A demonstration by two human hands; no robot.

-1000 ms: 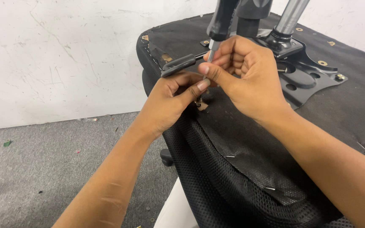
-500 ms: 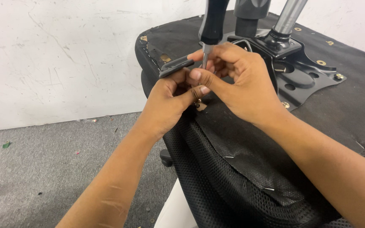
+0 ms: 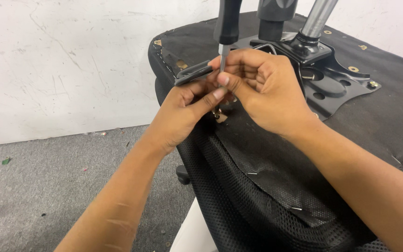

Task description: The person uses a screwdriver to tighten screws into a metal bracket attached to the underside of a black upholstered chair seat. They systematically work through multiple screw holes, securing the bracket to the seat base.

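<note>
1. Upturned black fabric-covered chair seat [image 3: 276, 177] fills the right, its black metal base plate [image 3: 336, 79] bolted on top
2. Right hand [image 3: 262, 91] pinches the black-handled screwdriver [image 3: 227, 28] shaft
3. Left hand [image 3: 187, 107], fingers curled together, steadies its tip at the seat's edge

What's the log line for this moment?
left hand: steadying screw spot | right hand: pinching screwdriver shaft, upright | chair: overturned, underside up | base plate: on seat
</note>
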